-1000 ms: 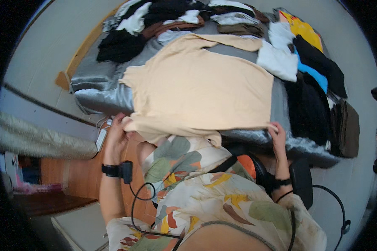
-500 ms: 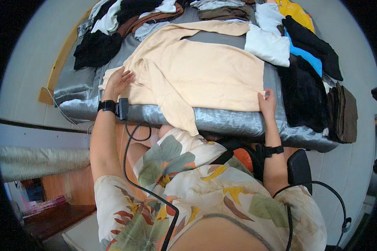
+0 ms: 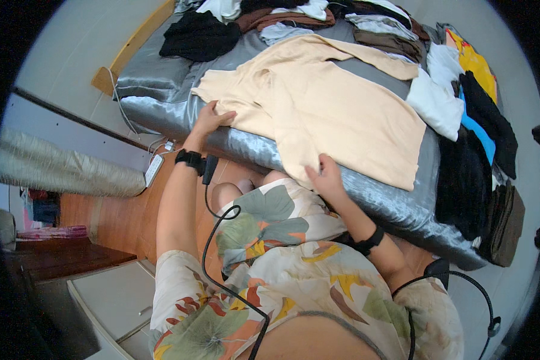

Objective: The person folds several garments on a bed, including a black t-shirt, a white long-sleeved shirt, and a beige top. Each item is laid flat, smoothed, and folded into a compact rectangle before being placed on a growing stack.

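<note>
A cream long-sleeved sweater point(image 3: 348, 114) lies spread on a bed with a shiny grey satin cover point(image 3: 255, 144). One sleeve point(image 3: 291, 141) is folded across its front, and its end hangs over the near edge of the bed. At the sweater's left, by the shoulder, my left hand point(image 3: 209, 122) rests at the near edge with thumb and fingers apart. My right hand point(image 3: 329, 181) is beside the hanging sleeve end, its thumb at the sleeve's edge and its forefinger held apart. The other sleeve point(image 3: 378, 60) stretches along the far side.
Black clothing point(image 3: 201, 36) and a brown folded pile point(image 3: 285, 19) lie along the far side. At the right are a white garment point(image 3: 435, 105), black clothes point(image 3: 465, 183) and a folded dark brown garment point(image 3: 505, 225). A power strip point(image 3: 154, 170) sits on the floor; a cable point(image 3: 222, 288) runs over my clothes.
My right hand has left the sweater's lower right corner and moved left to the sleeve end. My left hand has shifted along the sweater's near edge. The whole view has turned.
</note>
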A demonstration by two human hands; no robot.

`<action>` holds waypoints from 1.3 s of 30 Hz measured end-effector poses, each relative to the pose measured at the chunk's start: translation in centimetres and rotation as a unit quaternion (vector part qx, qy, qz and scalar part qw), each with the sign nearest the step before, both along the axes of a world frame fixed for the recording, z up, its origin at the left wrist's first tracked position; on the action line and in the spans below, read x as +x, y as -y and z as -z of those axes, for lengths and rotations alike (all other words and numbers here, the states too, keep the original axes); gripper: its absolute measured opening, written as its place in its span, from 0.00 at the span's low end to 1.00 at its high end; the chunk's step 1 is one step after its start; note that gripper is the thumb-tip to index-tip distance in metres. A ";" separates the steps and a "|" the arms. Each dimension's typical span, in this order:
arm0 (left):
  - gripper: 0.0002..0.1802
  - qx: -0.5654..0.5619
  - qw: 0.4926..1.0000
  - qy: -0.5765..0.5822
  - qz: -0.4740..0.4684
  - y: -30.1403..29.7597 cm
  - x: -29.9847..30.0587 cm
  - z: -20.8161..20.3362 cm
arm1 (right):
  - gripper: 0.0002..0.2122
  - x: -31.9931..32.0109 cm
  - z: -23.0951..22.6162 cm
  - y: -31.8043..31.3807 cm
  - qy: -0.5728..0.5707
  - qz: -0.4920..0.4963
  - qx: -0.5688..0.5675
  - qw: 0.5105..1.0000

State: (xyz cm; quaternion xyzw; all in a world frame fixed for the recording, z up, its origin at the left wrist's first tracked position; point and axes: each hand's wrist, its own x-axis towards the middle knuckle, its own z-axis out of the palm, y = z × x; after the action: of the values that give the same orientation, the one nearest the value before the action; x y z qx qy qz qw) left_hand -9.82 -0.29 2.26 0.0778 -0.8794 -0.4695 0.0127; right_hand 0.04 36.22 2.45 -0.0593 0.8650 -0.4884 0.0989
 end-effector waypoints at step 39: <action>0.21 -0.459 0.797 -0.268 0.287 -3.8 1.6 -2.0 | 0.13 -8.9 -3.1 -26.6 0.244 0.221 -0.011 0.944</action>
State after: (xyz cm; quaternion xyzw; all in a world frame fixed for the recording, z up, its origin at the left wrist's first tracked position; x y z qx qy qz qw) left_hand -8.26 3.55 4.26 -0.3218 -0.9353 0.0046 0.1473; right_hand -8.91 62.82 5.57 0.2531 0.8003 -0.5069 0.1961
